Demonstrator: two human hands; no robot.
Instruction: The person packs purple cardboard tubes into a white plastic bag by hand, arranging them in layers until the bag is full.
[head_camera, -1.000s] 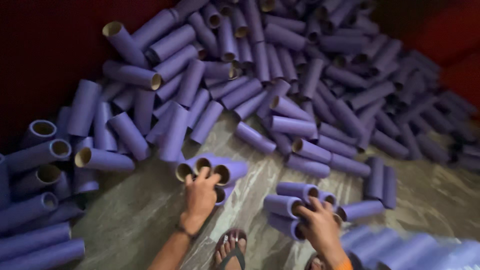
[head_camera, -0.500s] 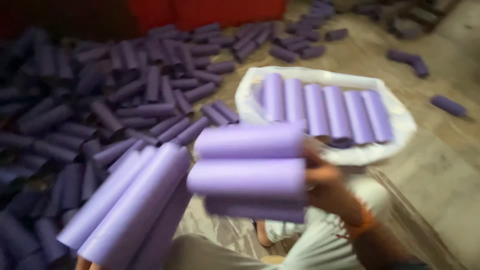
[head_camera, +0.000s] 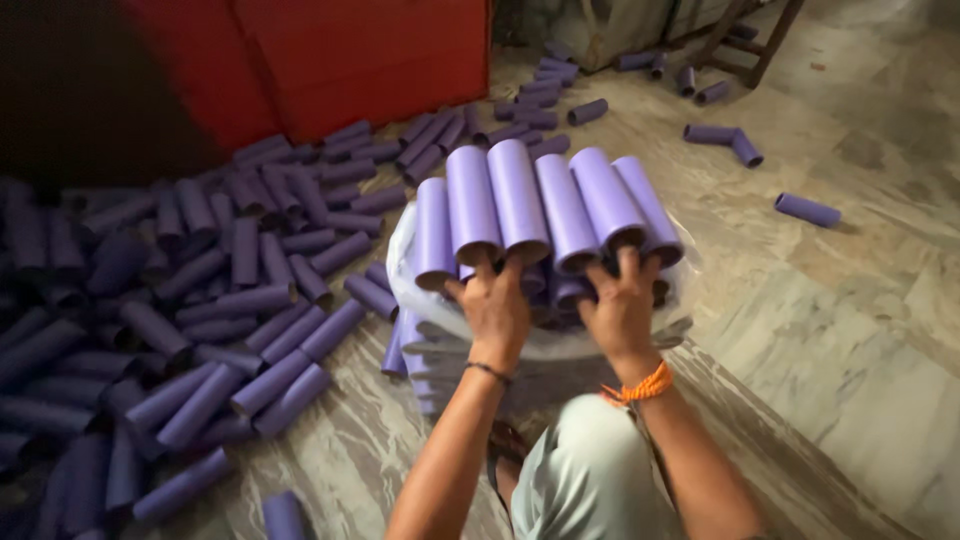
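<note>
I see my left hand (head_camera: 497, 305) and right hand (head_camera: 620, 305) gripping a row of purple tubes (head_camera: 545, 205) by fingers hooked into their near open ends. The tubes lie side by side over the clear bag (head_camera: 410, 270), long axes pointing away from me.

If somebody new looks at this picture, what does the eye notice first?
First, the row of purple cardboard tubes at centre, gripped by the left hand and right hand over a clear plastic bag. Next, the heap of loose tubes covering the floor on the left, below a red wall.
</note>
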